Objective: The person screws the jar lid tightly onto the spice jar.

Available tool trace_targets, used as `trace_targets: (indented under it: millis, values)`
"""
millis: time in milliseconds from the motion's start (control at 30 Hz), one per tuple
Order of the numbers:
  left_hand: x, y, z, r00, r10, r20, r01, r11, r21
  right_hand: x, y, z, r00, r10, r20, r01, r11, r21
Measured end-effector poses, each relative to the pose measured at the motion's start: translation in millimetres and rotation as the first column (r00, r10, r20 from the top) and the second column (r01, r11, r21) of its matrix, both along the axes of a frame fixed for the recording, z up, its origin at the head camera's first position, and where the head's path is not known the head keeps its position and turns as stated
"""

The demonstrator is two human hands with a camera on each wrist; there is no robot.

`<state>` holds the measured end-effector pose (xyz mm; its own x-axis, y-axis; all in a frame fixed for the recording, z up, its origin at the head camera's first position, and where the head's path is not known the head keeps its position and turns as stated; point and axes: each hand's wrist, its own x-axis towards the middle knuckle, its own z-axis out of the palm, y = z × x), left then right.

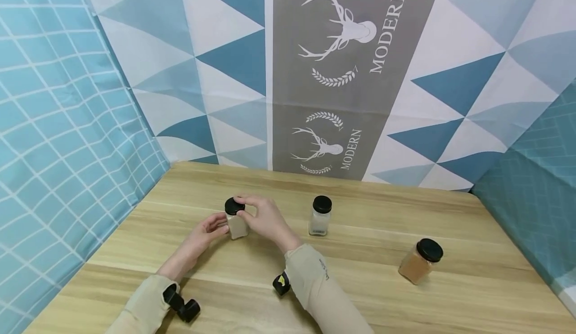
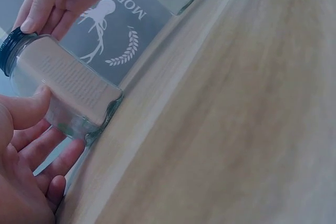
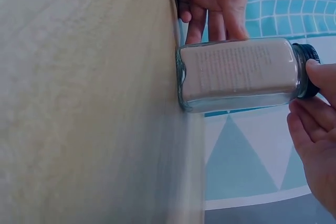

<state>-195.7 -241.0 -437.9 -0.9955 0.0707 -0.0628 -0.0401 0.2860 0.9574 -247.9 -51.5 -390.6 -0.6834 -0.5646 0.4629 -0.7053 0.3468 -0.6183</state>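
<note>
A square glass spice jar [image 1: 237, 226] of pale beige powder, with a black screw lid [image 1: 233, 206], stands on the left part of the wooden table. My right hand [image 1: 267, 219] pinches the lid between thumb and fingers from the right. Around the lower body from the left is my left hand [image 1: 200, 239], its thumb on one side and its fingers behind. Printed text shows on the jar's glass [image 2: 68, 82] in the left wrist view. From the right wrist, the jar's base [image 3: 181, 80] appears at the tabletop, with the lid still on.
A second jar [image 1: 319, 222] with white contents and a black lid stands right of my right hand. Farther right is a jar [image 1: 415, 265] of orange-brown powder, also black-lidded. Patterned cloth [image 1: 234, 74] hangs behind the table [image 1: 252, 294], and blue grid cloth [image 1: 58, 124] at its left.
</note>
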Motion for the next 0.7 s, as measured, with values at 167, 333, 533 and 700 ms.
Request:
trace_targets:
  millis: [167,333,533,700]
  values:
    - [0.2,-0.3,-1.5,1.000,0.018,0.001,-0.018,1.000,-0.021,2.5,-1.2,1.0,0.999,-0.036,-0.022,0.036,0.999,0.006]
    - [2.2,-0.3,-3.9,1.000,0.029,-0.006,-0.029,0.999,-0.025,6.6,-2.9,-0.7,0.998,-0.061,-0.023,0.061,0.998,-0.001]
    - [4.0,-0.2,-5.7,1.000,0.023,-0.007,-0.023,1.000,-0.017,7.5,-1.5,-5.3,0.998,-0.070,-0.003,0.070,0.997,0.014]
    - [8.8,1.6,-3.0,0.998,0.064,0.010,-0.063,0.997,-0.037,9.0,8.8,-6.4,0.999,-0.026,0.029,0.024,0.997,0.078]
